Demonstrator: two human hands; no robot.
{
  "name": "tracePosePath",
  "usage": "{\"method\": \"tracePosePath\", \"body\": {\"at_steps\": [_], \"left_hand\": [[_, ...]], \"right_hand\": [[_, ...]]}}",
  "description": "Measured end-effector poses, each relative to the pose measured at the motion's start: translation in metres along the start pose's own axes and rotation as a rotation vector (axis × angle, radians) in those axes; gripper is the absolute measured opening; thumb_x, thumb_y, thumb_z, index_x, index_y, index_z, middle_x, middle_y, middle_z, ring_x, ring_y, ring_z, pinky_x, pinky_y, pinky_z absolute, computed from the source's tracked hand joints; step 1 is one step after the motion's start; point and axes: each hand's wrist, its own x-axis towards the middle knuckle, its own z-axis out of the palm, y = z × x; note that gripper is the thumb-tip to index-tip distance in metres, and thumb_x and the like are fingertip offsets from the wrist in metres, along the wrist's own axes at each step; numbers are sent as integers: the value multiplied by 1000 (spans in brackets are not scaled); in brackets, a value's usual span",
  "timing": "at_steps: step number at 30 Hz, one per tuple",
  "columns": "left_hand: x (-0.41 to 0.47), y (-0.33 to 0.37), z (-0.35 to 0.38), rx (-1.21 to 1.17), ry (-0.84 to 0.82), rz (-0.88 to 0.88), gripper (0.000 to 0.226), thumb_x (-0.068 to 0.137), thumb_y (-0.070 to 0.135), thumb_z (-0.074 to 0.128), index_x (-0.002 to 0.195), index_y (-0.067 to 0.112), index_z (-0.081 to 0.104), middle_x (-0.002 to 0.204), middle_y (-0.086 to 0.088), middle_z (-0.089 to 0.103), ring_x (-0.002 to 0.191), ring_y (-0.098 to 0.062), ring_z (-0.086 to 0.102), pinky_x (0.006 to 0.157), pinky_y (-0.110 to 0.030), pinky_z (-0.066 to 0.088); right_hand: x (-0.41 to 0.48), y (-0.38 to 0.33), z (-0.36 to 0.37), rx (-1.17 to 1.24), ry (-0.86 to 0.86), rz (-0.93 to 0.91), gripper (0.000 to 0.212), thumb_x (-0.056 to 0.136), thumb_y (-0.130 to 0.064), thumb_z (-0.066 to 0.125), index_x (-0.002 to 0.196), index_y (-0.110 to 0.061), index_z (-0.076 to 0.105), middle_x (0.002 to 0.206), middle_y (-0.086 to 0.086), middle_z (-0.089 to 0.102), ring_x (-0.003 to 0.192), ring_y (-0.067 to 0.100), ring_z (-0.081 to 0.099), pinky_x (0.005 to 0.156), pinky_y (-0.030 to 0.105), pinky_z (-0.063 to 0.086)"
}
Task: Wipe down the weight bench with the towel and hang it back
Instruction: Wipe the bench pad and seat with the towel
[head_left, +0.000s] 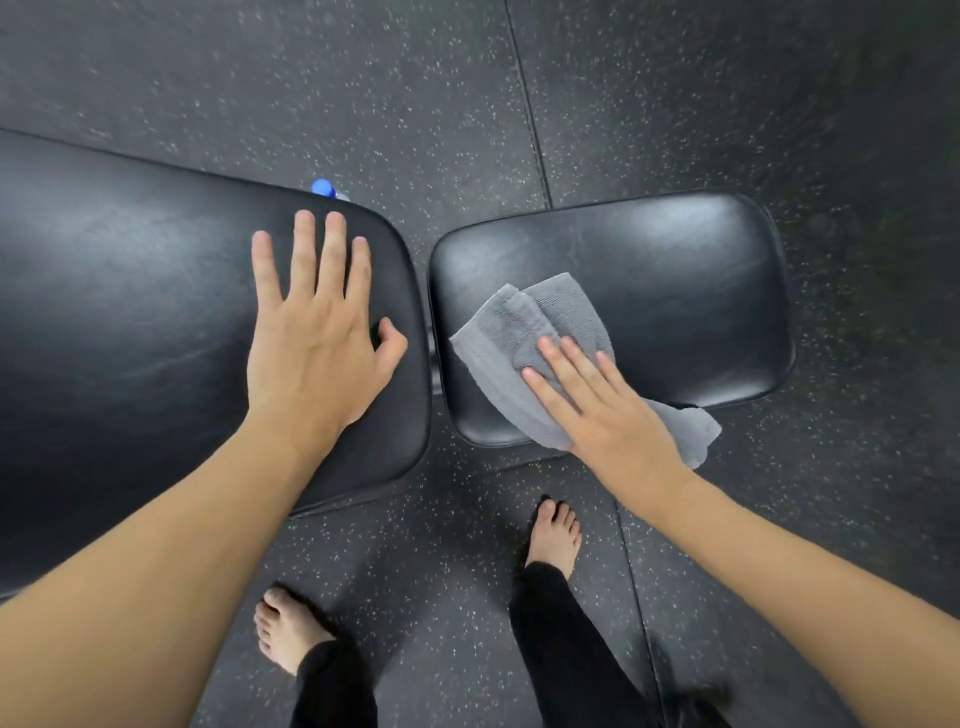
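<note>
Right hand (613, 410) flat, fingers spread, pressing grey towel (524, 343) on seat pad (675, 270); left hand (317, 332) released, bracing back pad (130, 291). Advice: overlap strokes, reach edges.

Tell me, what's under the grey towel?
The grey towel lies on the small black seat pad, pressed flat by the right hand. One corner hangs off the pad's near edge above the speckled floor. The pad beneath the towel is covered.

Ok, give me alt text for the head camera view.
A right hand presses a grey towel flat on a black bench's seat pad, while the left hand rests open on the longer back pad. Bare feet stand on speckled rubber floor.
</note>
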Motion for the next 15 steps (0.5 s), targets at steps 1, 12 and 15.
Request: {"method": "tracePosePath", "body": {"at_steps": [1, 12, 15], "left_hand": [[0, 0, 0, 0, 1, -3, 72, 98, 40, 37, 156, 0, 28, 167, -24, 24, 157, -42, 15, 124, -67, 10], [-1, -5, -9, -132, -1, -5, 65, 96, 38, 43, 151, 2, 42, 166, -21, 32, 157, -37, 21, 127, -60, 11], [-5, -20, -17, -263, 2, 46, 55, 96, 28, 52, 143, -1, 54, 161, -22, 40, 155, -36, 30, 128, -54, 16]], "right_hand": [[5, -12, 1, 7, 10, 9, 91, 84, 13, 55, 161, -9, 13, 168, 20, 10, 155, 37, 13, 126, 52, 15], [87, -100, -2, 158, -106, -25, 58, 101, -20, 41, 157, -11, 30, 167, 12, 23, 157, 31, 12, 127, 49, 9], [101, -84, -7, 204, -144, -110, 52, 102, -18, 49, 153, -11, 41, 163, 7, 34, 155, 26, 17, 127, 44, 3]]}}
